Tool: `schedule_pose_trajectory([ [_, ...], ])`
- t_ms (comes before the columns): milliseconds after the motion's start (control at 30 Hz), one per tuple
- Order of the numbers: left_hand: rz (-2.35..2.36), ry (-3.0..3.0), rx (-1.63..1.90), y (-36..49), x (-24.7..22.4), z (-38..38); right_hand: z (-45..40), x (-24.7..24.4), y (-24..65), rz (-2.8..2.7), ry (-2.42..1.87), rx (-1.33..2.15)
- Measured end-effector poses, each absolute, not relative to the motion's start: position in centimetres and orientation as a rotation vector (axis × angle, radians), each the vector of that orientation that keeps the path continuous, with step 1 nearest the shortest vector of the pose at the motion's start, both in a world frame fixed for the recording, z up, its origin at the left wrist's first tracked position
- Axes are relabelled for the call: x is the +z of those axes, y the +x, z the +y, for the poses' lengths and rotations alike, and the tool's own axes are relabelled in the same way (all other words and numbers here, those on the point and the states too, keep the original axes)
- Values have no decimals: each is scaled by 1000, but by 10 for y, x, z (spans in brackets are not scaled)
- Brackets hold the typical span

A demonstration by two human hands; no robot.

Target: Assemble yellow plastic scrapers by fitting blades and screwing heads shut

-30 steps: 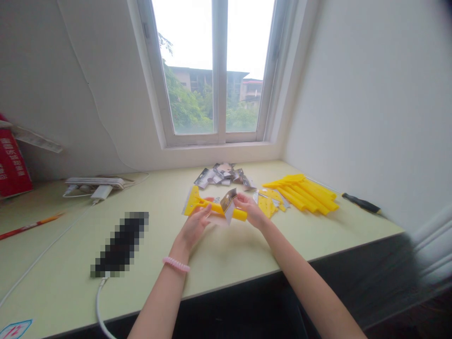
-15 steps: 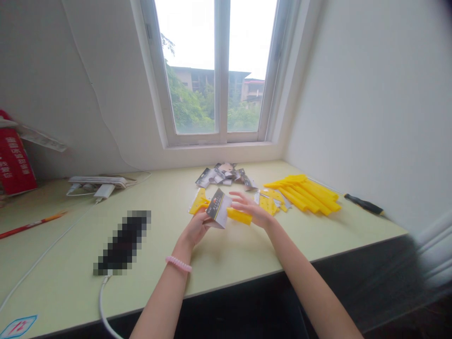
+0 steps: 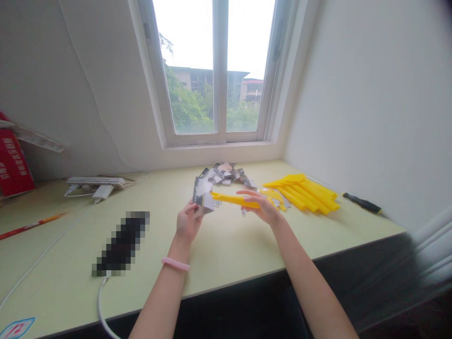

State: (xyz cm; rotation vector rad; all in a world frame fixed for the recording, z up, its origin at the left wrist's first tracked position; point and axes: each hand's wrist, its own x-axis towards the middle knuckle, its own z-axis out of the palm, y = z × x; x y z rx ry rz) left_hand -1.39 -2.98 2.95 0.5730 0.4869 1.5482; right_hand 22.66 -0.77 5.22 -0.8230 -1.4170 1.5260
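Observation:
My left hand (image 3: 189, 221) grips a folded black-and-white cardboard packaging card (image 3: 204, 195) between thumb and fingers, off the table. My right hand (image 3: 261, 207) is closed around a long yellow plastic handle (image 3: 235, 199), whose narrower far end points left and meets or overlaps the card's right side. Whether the two touch, I cannot tell. Behind the handle lies a small heap of shiny bits (image 3: 218, 204), too small to name. Flat yellow pieces (image 3: 275, 194) lie beyond my right hand, partly hidden by it.
More packaging cards (image 3: 226, 174) are piled below the window. Several yellow handles (image 3: 307, 193) lie at the right, near a black-handled tool (image 3: 363, 203). On the left are a power strip (image 3: 95, 181), a blurred-out dark object (image 3: 122, 245) with a white cable, and a red pencil-like stick (image 3: 33, 226).
The card has moved left and up with my left hand. My right hand has drawn the yellow handle to the right, largely out of the card. The yellow head by my left hand is no longer seen.

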Motion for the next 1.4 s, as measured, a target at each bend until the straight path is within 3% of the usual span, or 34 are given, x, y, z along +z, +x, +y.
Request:
schedule_pose_trajectory([
  [767, 1074, 868, 1363, -19, 16, -22, 2, 45, 243, -1602, -1017, 1348],
  [1400, 1054, 1180, 1370, -3, 23, -34, 23, 26, 236, -896, -824, 1365],
])
